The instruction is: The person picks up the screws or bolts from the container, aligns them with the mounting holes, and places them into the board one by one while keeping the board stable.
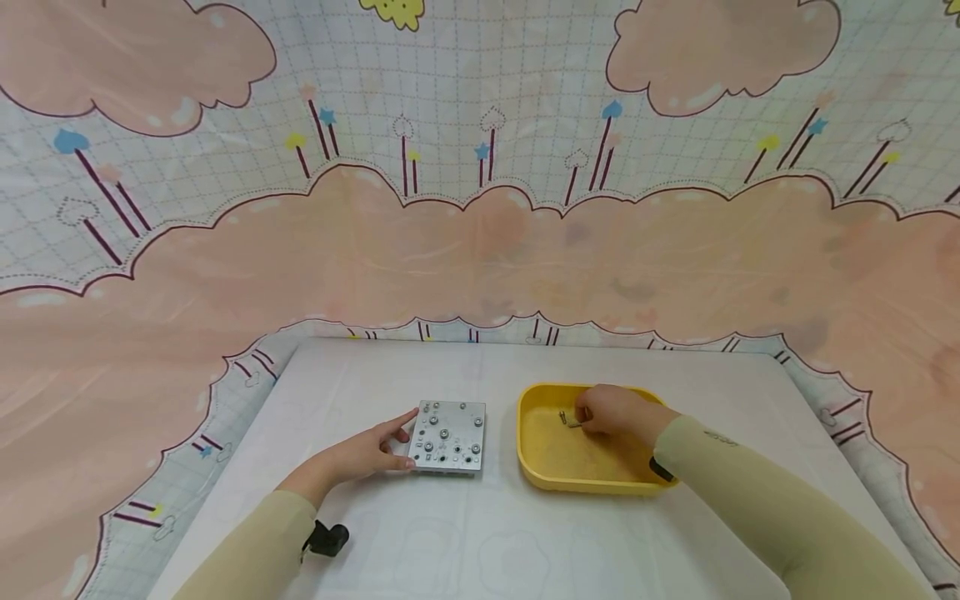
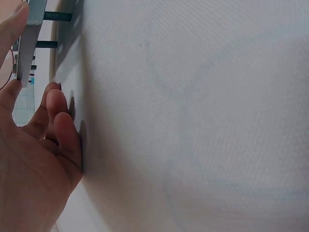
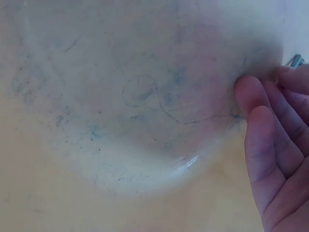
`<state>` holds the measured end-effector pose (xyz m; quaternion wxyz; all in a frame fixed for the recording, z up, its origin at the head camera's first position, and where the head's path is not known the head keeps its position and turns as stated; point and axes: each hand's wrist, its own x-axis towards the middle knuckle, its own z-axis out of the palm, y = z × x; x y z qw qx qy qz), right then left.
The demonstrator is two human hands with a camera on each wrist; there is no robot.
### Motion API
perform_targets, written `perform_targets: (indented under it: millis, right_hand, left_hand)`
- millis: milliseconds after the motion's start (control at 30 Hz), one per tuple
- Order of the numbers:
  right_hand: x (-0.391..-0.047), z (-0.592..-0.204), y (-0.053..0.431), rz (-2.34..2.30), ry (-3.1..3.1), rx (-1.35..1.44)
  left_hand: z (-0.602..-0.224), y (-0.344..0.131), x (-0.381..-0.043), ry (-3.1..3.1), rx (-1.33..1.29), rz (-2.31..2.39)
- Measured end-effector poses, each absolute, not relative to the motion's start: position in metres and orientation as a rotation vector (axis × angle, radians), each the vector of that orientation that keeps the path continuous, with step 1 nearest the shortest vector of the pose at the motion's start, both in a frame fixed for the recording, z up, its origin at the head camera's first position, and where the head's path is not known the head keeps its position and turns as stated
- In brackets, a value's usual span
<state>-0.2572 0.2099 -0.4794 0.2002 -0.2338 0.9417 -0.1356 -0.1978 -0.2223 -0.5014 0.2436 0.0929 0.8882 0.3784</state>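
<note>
A square silver metal plate [image 1: 447,435] with several bolts in its face sits left of the middle of the table. My left hand [image 1: 365,454] holds it by the left edge, thumb at the near corner and a finger at the far one. Threaded bolt ends [image 2: 59,17] stick out beneath the plate in the left wrist view. My right hand [image 1: 618,412] reaches into a yellow tray [image 1: 551,482], its fingers curled beside small screws [image 1: 562,417]. Shiny screws [image 3: 295,60] show past the fingertips in the right wrist view; whether one is pinched is hidden.
A white cloth covers the table [image 1: 480,550]. Behind it hangs a patterned curtain [image 1: 480,258] with clouds. A black wrist device [image 1: 327,539] juts out from the left sleeve. The tray's raised rim surrounds the right hand.
</note>
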Motion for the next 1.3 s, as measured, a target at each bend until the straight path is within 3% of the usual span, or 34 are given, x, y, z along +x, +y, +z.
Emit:
perform_targets:
  millis: [1000, 1300]
  right_hand:
    - [-0.258, -0.459, 0.212, -0.972, 2.446, -0.539]
    - [-0.262, -0.447, 0.192, -1.074, 2.453, -0.565]
  left_hand:
    - [-0.502, -0.223, -0.197, 2.423, 0.279, 1.030]
    - [-0.505, -0.226, -0.198, 2.427, 0.264, 1.012]
